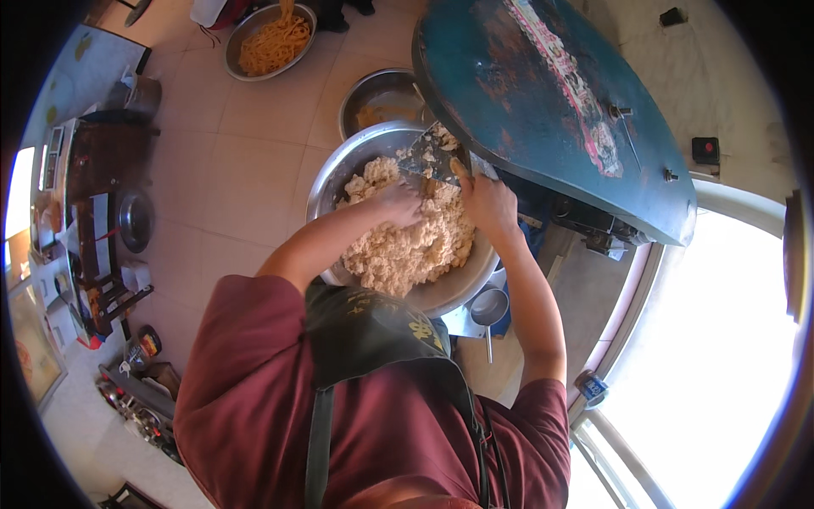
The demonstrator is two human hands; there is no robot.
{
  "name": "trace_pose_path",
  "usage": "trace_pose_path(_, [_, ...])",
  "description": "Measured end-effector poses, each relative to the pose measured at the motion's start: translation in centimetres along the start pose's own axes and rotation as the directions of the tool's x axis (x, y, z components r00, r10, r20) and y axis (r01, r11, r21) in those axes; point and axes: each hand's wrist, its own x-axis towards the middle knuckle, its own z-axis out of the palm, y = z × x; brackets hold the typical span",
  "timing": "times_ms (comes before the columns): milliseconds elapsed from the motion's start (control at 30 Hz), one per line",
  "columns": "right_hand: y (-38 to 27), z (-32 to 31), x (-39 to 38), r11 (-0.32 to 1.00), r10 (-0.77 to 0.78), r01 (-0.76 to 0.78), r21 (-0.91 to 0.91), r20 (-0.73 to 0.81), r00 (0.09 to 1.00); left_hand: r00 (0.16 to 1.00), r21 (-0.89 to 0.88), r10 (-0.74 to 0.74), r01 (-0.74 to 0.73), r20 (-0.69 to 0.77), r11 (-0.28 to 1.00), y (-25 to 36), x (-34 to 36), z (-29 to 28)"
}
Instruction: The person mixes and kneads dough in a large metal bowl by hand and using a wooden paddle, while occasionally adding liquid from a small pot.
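Note:
A large metal basin (326, 174) in front of me holds a heap of pale, crumbly dough (407, 254). My right hand (492, 205) is closed at the basin's right side on a dough scraper with a wooden handle. The flat blade of the dough scraper (417, 161) slants over the far part of the basin, with bits of dough stuck to it. My left hand (398, 204) touches the top of the dough, left of the blade. Its fingers are smeared and partly hidden, so their closure is unclear.
A green machine cover (526, 102) overhangs the basin's far right. Beyond stand a second metal bowl (360, 89) and a bowl of yellow noodles (275, 42). A small saucepan (489, 305) is near the basin's lower right. Shelving (93, 178) lines the left.

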Motion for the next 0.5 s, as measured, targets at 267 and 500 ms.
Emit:
trace_pose_path(267, [-0.4, 2.1, 2.4, 0.979, -0.16, 0.193, 0.063, -0.34, 0.926, 0.875, -0.025, 0.182, -0.216, -0.449, 0.976, 1.8, -11.0, 1.9])
trace_pose_path(500, [-1.1, 3.2, 5.0, 0.978, -0.205, 0.206, -0.04, -0.406, 0.891, 0.853, -0.171, 0.015, -0.122, -0.522, 0.978, 1.7, -12.5, 2.5])
